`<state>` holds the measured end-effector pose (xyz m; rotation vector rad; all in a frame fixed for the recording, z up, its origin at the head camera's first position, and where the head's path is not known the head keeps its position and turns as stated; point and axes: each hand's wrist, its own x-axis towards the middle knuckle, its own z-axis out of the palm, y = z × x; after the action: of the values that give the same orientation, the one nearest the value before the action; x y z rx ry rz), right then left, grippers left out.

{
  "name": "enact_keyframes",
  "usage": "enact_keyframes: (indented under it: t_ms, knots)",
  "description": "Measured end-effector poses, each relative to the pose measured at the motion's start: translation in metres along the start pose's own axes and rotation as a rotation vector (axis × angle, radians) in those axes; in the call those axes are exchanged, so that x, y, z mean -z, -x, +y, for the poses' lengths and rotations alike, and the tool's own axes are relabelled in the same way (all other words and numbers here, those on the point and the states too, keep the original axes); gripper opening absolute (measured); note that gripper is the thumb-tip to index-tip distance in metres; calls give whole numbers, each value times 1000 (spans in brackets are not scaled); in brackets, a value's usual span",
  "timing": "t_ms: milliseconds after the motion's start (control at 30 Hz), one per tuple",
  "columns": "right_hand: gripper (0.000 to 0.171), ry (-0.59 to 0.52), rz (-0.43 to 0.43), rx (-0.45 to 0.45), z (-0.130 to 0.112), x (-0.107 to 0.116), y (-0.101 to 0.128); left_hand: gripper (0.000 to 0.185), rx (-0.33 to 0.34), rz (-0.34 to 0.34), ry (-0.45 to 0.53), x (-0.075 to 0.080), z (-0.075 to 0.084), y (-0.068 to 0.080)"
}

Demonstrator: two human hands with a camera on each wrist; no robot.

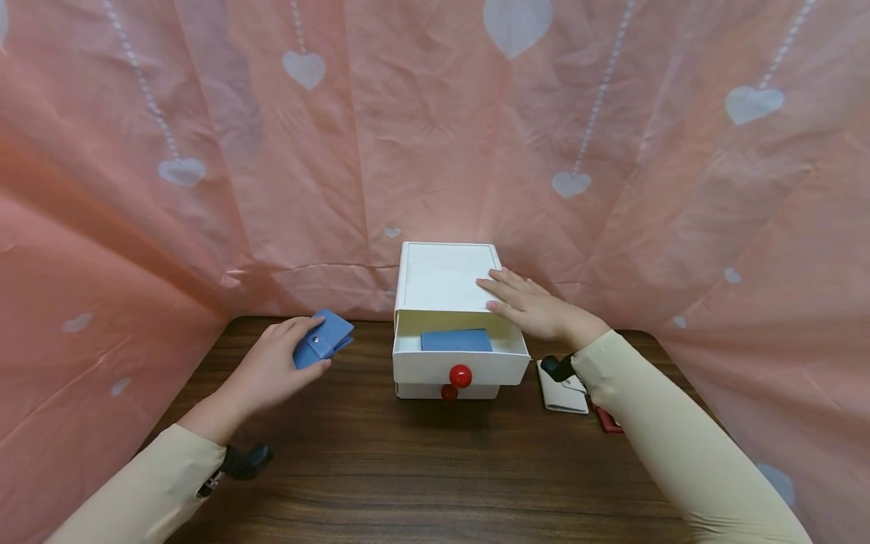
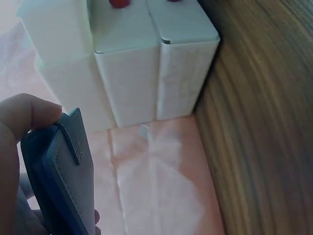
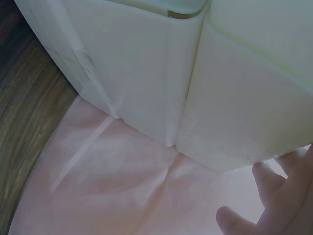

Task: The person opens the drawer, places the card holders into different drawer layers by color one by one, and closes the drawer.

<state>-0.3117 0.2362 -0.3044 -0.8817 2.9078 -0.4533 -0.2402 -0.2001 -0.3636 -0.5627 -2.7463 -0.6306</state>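
Note:
My left hand (image 1: 268,366) grips a small blue snap wallet (image 1: 326,338) above the table, left of a white drawer unit (image 1: 445,276). In the left wrist view, the thumb lies along the edge of this wallet (image 2: 73,166), which is held on edge. The unit's upper drawer (image 1: 418,369) is pulled out, and a flat blue wallet-like item (image 1: 455,341) lies inside. My right hand (image 1: 537,310) rests with extended fingers on the right edge of the unit's top. The right wrist view shows its fingers (image 3: 266,181) at the unit's white side.
A lower drawer with a red knob (image 1: 449,393) sits pushed in under the upper one. A white wallet (image 1: 560,391) and a red item (image 1: 607,421), partly hidden by the right sleeve, lie at right on the wooden table (image 1: 381,476). A pink curtain (image 1: 435,151) hangs behind.

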Motion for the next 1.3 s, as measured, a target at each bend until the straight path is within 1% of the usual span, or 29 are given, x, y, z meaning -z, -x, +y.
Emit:
enact_keyframes:
  t_ms: [133,367,533,733,1033,1300]
  knots:
    - [64,-8,-4,-1,0,0,-1,74,-30,-21,-1,5,7,-3]
    - [64,26,6,22,1,0,-1,72,-80,-39,2,15,21,-11]
    - [64,31,4,26,2,0,-1,72,-137,-45,-6,21,31,-16]
    - [64,39,-4,12,1,0,-1,71,-183,-55,14,24,44,-23]
    - [64,42,-4,17,2,0,-2,71,-253,-33,54,31,61,-35]
    - [64,24,7,17,4,0,-2,69,-272,-59,112,28,74,-45]
